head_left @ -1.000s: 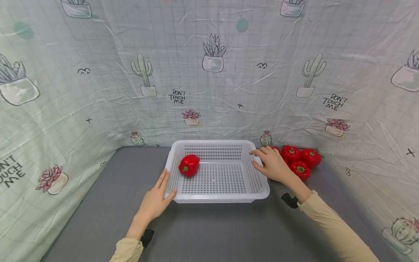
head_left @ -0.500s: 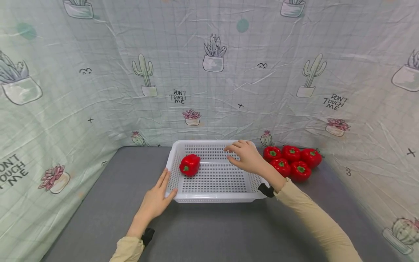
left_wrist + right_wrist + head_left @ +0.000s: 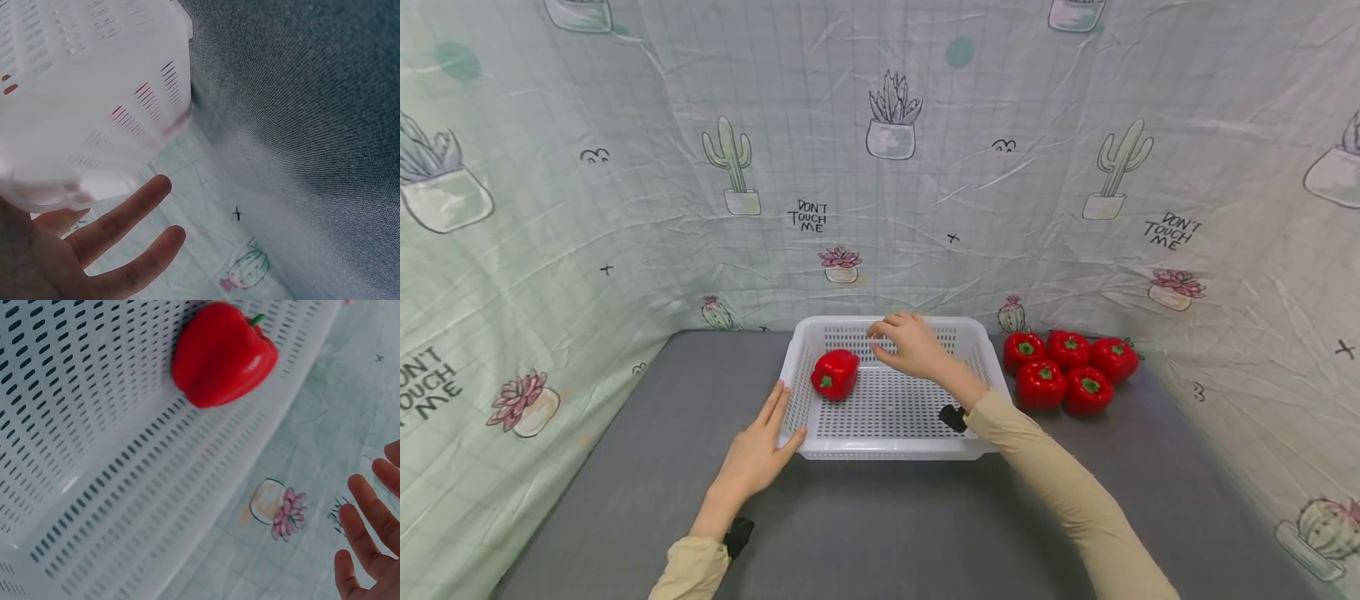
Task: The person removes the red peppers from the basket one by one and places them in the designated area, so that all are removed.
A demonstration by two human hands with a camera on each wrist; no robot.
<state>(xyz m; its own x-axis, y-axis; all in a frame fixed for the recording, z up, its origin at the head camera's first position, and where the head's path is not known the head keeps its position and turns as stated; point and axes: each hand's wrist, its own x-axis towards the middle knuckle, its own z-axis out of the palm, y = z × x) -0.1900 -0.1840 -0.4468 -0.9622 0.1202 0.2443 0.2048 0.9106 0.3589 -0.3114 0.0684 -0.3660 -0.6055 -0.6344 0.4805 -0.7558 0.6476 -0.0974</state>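
Note:
A white perforated plastic basket [image 3: 898,446] stands on the grey table with one red bell pepper [image 3: 835,374] lying at its left side. My left hand [image 3: 756,454] rests at the basket's left rim, fingers extended along it; in the left wrist view its fingers [image 3: 128,209] spread beside the basket's outer wall. Over the basket's far half hovers my right hand [image 3: 910,345], fingers loosely bent and holding nothing. The right wrist view shows the same pepper [image 3: 222,356] inside the basket, with the right fingers [image 3: 369,519] apart from it.
Several red bell peppers [image 3: 1066,372] sit in a cluster on the grey table [image 3: 895,533], right of the basket. A patterned cloth [image 3: 925,200] with printed cacti hangs behind the table and along both sides.
My right hand has moved left from beside the pepper cluster to above the basket, uncovering the cluster. The left hand and the pepper in the basket have stayed put.

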